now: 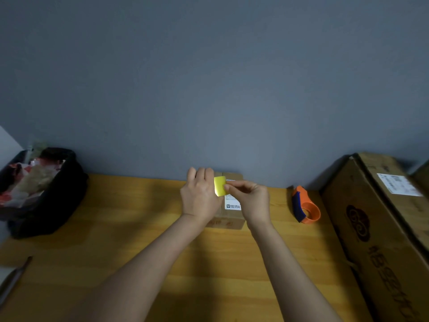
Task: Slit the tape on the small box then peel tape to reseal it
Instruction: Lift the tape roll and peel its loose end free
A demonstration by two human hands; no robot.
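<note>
Since the yellow strip of tape [219, 186] is already loose and pinched in our right hand [249, 199], we'd say we're on the reseal step, not the slitting. The small box [228, 213] sits at the back of the wooden surface [139, 228], right up against the wall. Our left hand [199, 196] lies over its left side with fingers curled at the far edge, steadying it; whether it also holds the tape's other end we can't tell. Next move probably calls for laying the strip flat along the top seam and pressing it down. Room-wise, the tape dispenser [306, 205] sits near on the right, the big carton [380, 228] beyond it, and a black bag [46, 194] well off left, so there's plenty of open wood in front.
</note>
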